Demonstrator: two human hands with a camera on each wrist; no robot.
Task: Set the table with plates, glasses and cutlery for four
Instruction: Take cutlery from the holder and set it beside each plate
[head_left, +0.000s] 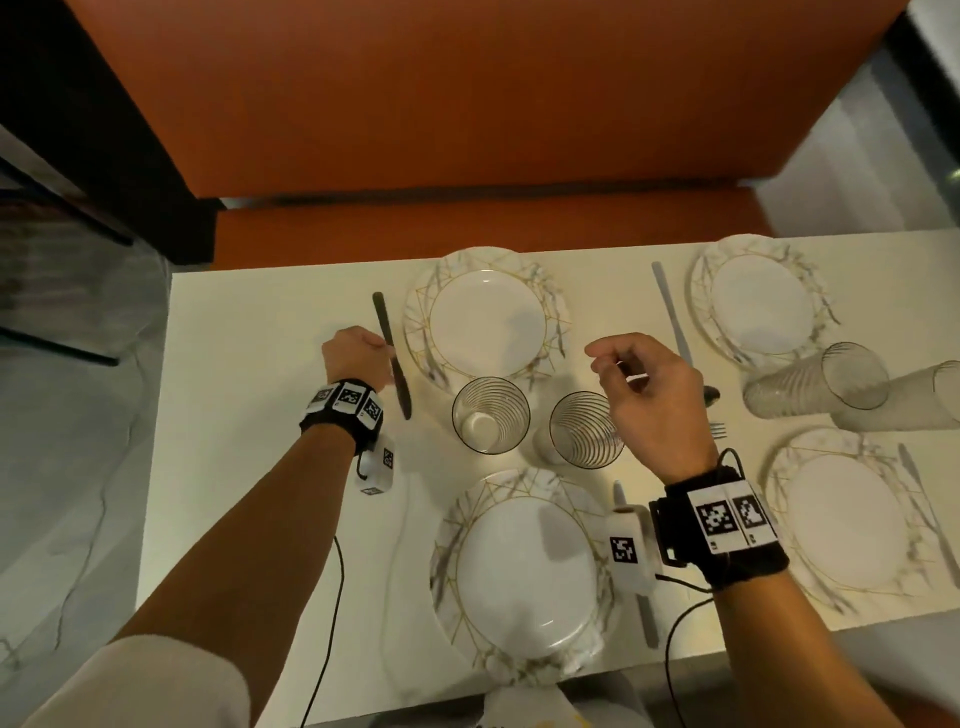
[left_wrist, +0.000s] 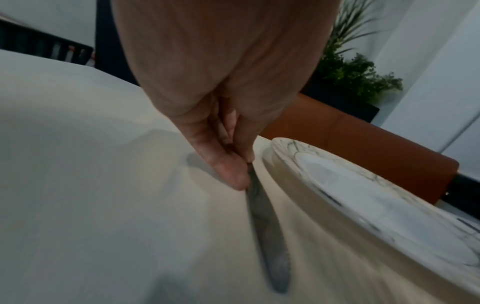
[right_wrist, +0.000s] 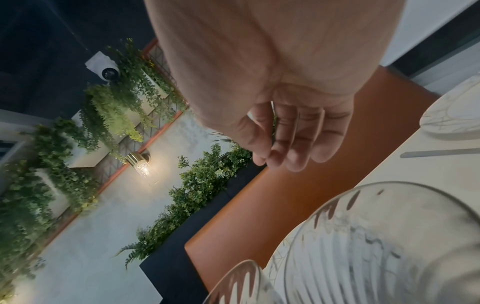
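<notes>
The left hand (head_left: 357, 354) pinches a dark knife (head_left: 392, 357) by its middle, the blade lying on the table (head_left: 260, 415) just left of the far plate (head_left: 487, 316). The right hand (head_left: 647, 395) hovers above the glasses with loosely curled fingers (right_wrist: 293, 142); something thin and bright shows at them in the head view, but I cannot tell whether it is held.

Four plates are set. Two glasses (head_left: 491, 415) stand upright between the far plate and the near plate (head_left: 524, 571); two more glasses (head_left: 815, 382) seem to lie tipped at the right. A pale knife (head_left: 672, 312) lies left of the far right plate (head_left: 761, 301), and another knife (head_left: 924, 499) rests on the near right plate (head_left: 841, 514). Fork tines (head_left: 718, 429) peek out beside the right wrist.

Risks, as I judge them: the right wrist hangs close over the upright glasses, so a careless drop could knock one over; the tipped glasses could roll; the dark knife could scrape the plate rim if slid sideways.

No readable writing or brand; the wristbands carry only black-and-white square code markers (head_left: 719, 517).
</notes>
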